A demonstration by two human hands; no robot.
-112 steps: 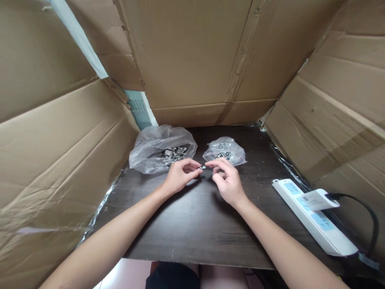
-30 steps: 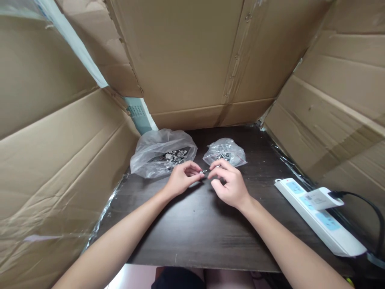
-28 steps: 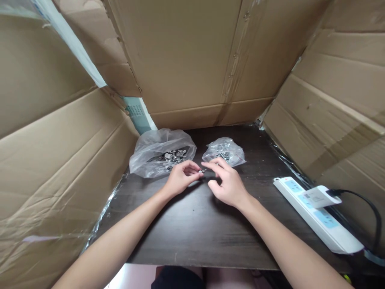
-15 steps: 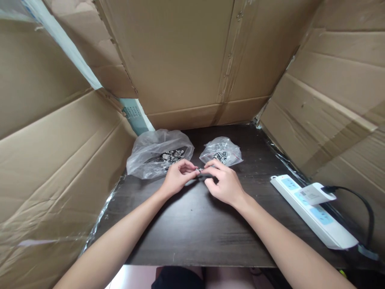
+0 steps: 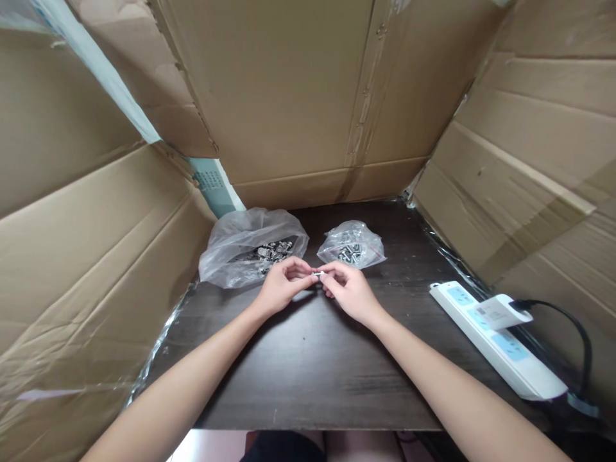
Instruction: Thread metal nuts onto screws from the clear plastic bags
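Between my fingertips, just above the tabletop, is a small silvery screw (image 5: 317, 274), mostly covered by the fingers. My left hand (image 5: 283, 285) pinches its left end between thumb and index finger. My right hand (image 5: 351, 292) has thumb and fingertips closed on its right end, so the two hands nearly meet. Behind my left hand lies an open clear plastic bag (image 5: 226, 256) holding a pile of shiny metal pieces (image 5: 274, 251), some with round flat faces. Beyond my right hand sits a smaller zip bag (image 5: 368, 255) with several short metal screws (image 5: 350, 253).
A white power strip (image 5: 500, 350) with a plugged-in white adapter (image 5: 503, 312) and black cable (image 5: 580, 333) lies on the right. Cardboard walls (image 5: 298, 96) enclose the dark tabletop (image 5: 308, 359) at the back and both sides.
My right hand's thumb has come up and its fingers have closed on the screw; before, the thumb was apart. My left hand keeps its pinch. The view has shifted slightly.
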